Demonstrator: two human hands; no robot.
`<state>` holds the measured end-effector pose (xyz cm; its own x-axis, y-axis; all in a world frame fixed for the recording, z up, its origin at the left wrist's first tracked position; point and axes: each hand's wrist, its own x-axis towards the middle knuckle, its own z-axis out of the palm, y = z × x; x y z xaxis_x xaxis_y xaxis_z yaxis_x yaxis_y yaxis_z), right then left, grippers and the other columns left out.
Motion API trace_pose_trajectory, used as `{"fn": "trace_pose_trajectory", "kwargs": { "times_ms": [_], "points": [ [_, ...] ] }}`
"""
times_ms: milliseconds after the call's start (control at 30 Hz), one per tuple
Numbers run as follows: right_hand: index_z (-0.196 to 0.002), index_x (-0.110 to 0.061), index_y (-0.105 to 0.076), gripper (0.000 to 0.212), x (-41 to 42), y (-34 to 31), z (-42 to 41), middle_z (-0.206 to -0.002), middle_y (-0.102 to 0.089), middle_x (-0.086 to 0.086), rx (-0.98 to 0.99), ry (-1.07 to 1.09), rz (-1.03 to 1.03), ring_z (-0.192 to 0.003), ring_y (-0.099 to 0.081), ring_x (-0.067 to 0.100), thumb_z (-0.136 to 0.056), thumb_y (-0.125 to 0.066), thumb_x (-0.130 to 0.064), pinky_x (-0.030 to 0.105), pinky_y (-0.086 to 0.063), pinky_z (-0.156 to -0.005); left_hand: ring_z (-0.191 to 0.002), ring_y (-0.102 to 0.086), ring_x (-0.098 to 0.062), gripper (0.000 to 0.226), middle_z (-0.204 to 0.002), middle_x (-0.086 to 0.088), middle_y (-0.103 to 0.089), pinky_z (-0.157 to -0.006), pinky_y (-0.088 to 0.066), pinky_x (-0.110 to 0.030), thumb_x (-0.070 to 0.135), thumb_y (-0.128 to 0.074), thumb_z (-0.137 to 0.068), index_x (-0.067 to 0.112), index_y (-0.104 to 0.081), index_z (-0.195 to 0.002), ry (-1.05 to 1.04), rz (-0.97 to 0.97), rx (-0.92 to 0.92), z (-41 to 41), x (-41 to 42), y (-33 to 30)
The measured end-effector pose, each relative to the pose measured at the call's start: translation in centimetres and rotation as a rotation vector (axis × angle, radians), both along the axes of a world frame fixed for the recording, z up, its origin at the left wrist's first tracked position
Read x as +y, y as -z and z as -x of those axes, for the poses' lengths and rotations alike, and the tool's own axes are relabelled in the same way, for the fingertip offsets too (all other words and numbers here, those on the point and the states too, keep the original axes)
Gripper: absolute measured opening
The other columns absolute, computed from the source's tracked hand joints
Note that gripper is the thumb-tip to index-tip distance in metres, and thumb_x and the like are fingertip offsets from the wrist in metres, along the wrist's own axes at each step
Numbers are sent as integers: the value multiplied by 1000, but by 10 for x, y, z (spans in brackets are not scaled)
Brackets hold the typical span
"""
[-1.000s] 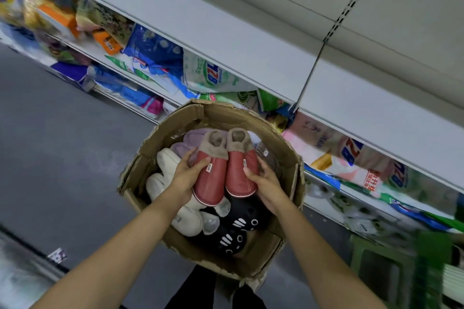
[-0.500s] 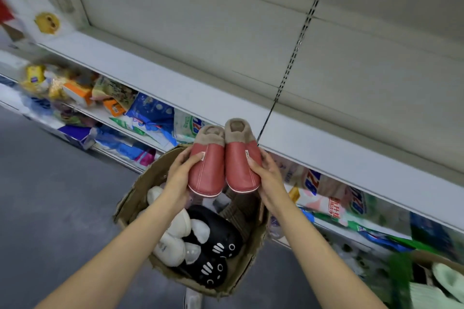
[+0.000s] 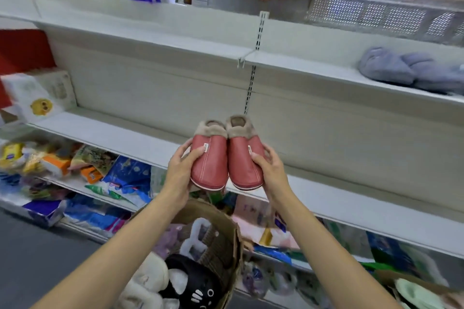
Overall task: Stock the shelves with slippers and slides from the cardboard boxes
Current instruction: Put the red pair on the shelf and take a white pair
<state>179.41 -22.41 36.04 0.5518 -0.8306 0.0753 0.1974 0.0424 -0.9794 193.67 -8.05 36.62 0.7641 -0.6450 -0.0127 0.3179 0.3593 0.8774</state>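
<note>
I hold a pair of red slippers (image 3: pixel 227 160) with tan fur collars side by side, toes toward me. My left hand (image 3: pixel 179 170) grips the left slipper's outer side and my right hand (image 3: pixel 270 170) grips the right one's. The pair hovers in front of the white middle shelf (image 3: pixel 113 130), above the cardboard box (image 3: pixel 226 228). Inside the box lie black cat-face slippers (image 3: pixel 193 286), white slippers (image 3: pixel 148 278) and a purple one. Blue-grey fuzzy slippers (image 3: pixel 406 70) rest on the upper shelf at right.
Packaged goods (image 3: pixel 75 170) crowd the lower shelves. A tissue pack (image 3: pixel 37 95) stands on the middle shelf's left end. Paper-roll packs sit on top at left. A second box with pale green slippers (image 3: pixel 416 293) is at the bottom right. Grey floor lies to the left.
Both hands lifted the red slippers out of the box and up in front of the middle shelf. My view tilted up, so the upper shelves now show.
</note>
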Motion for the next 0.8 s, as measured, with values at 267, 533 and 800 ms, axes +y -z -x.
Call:
{"fn": "trace_pose_trajectory", "kwargs": {
  "times_ms": [267,533,800],
  "points": [
    [-129,-18,-49,60,23,-72,34,-114,-69,7,-137,52,101,-94,-70,17,-76,-76,-18,35,-58,-78,-86,-73,-20,42,-108,-6,-74,-69,-60,-29,19,-71,-86,21,-60,-127,117,124,-168,6,7,-63],
    [-130,-14,-51,47,24,-122,60,-111,-72,10,-290,228,189,-95,-68,22,-87,-71,-10,40,-55,-86,-95,-72,-18,53,-116,-6,-74,-72,-58,-28,27,-72,-81,17,-61,-132,294,230,-195,14,-26,-119],
    [-123,-10,-59,32,-48,-185,79,-101,-72,4,-323,313,218,-83,-69,9,-92,-64,-4,22,-57,-76,-86,-66,-16,42,-112,-2,-72,-59,-54,-25,26,-67,-85,23,-66,-127,428,213,-217,30,-106,-188]
  ]
}}
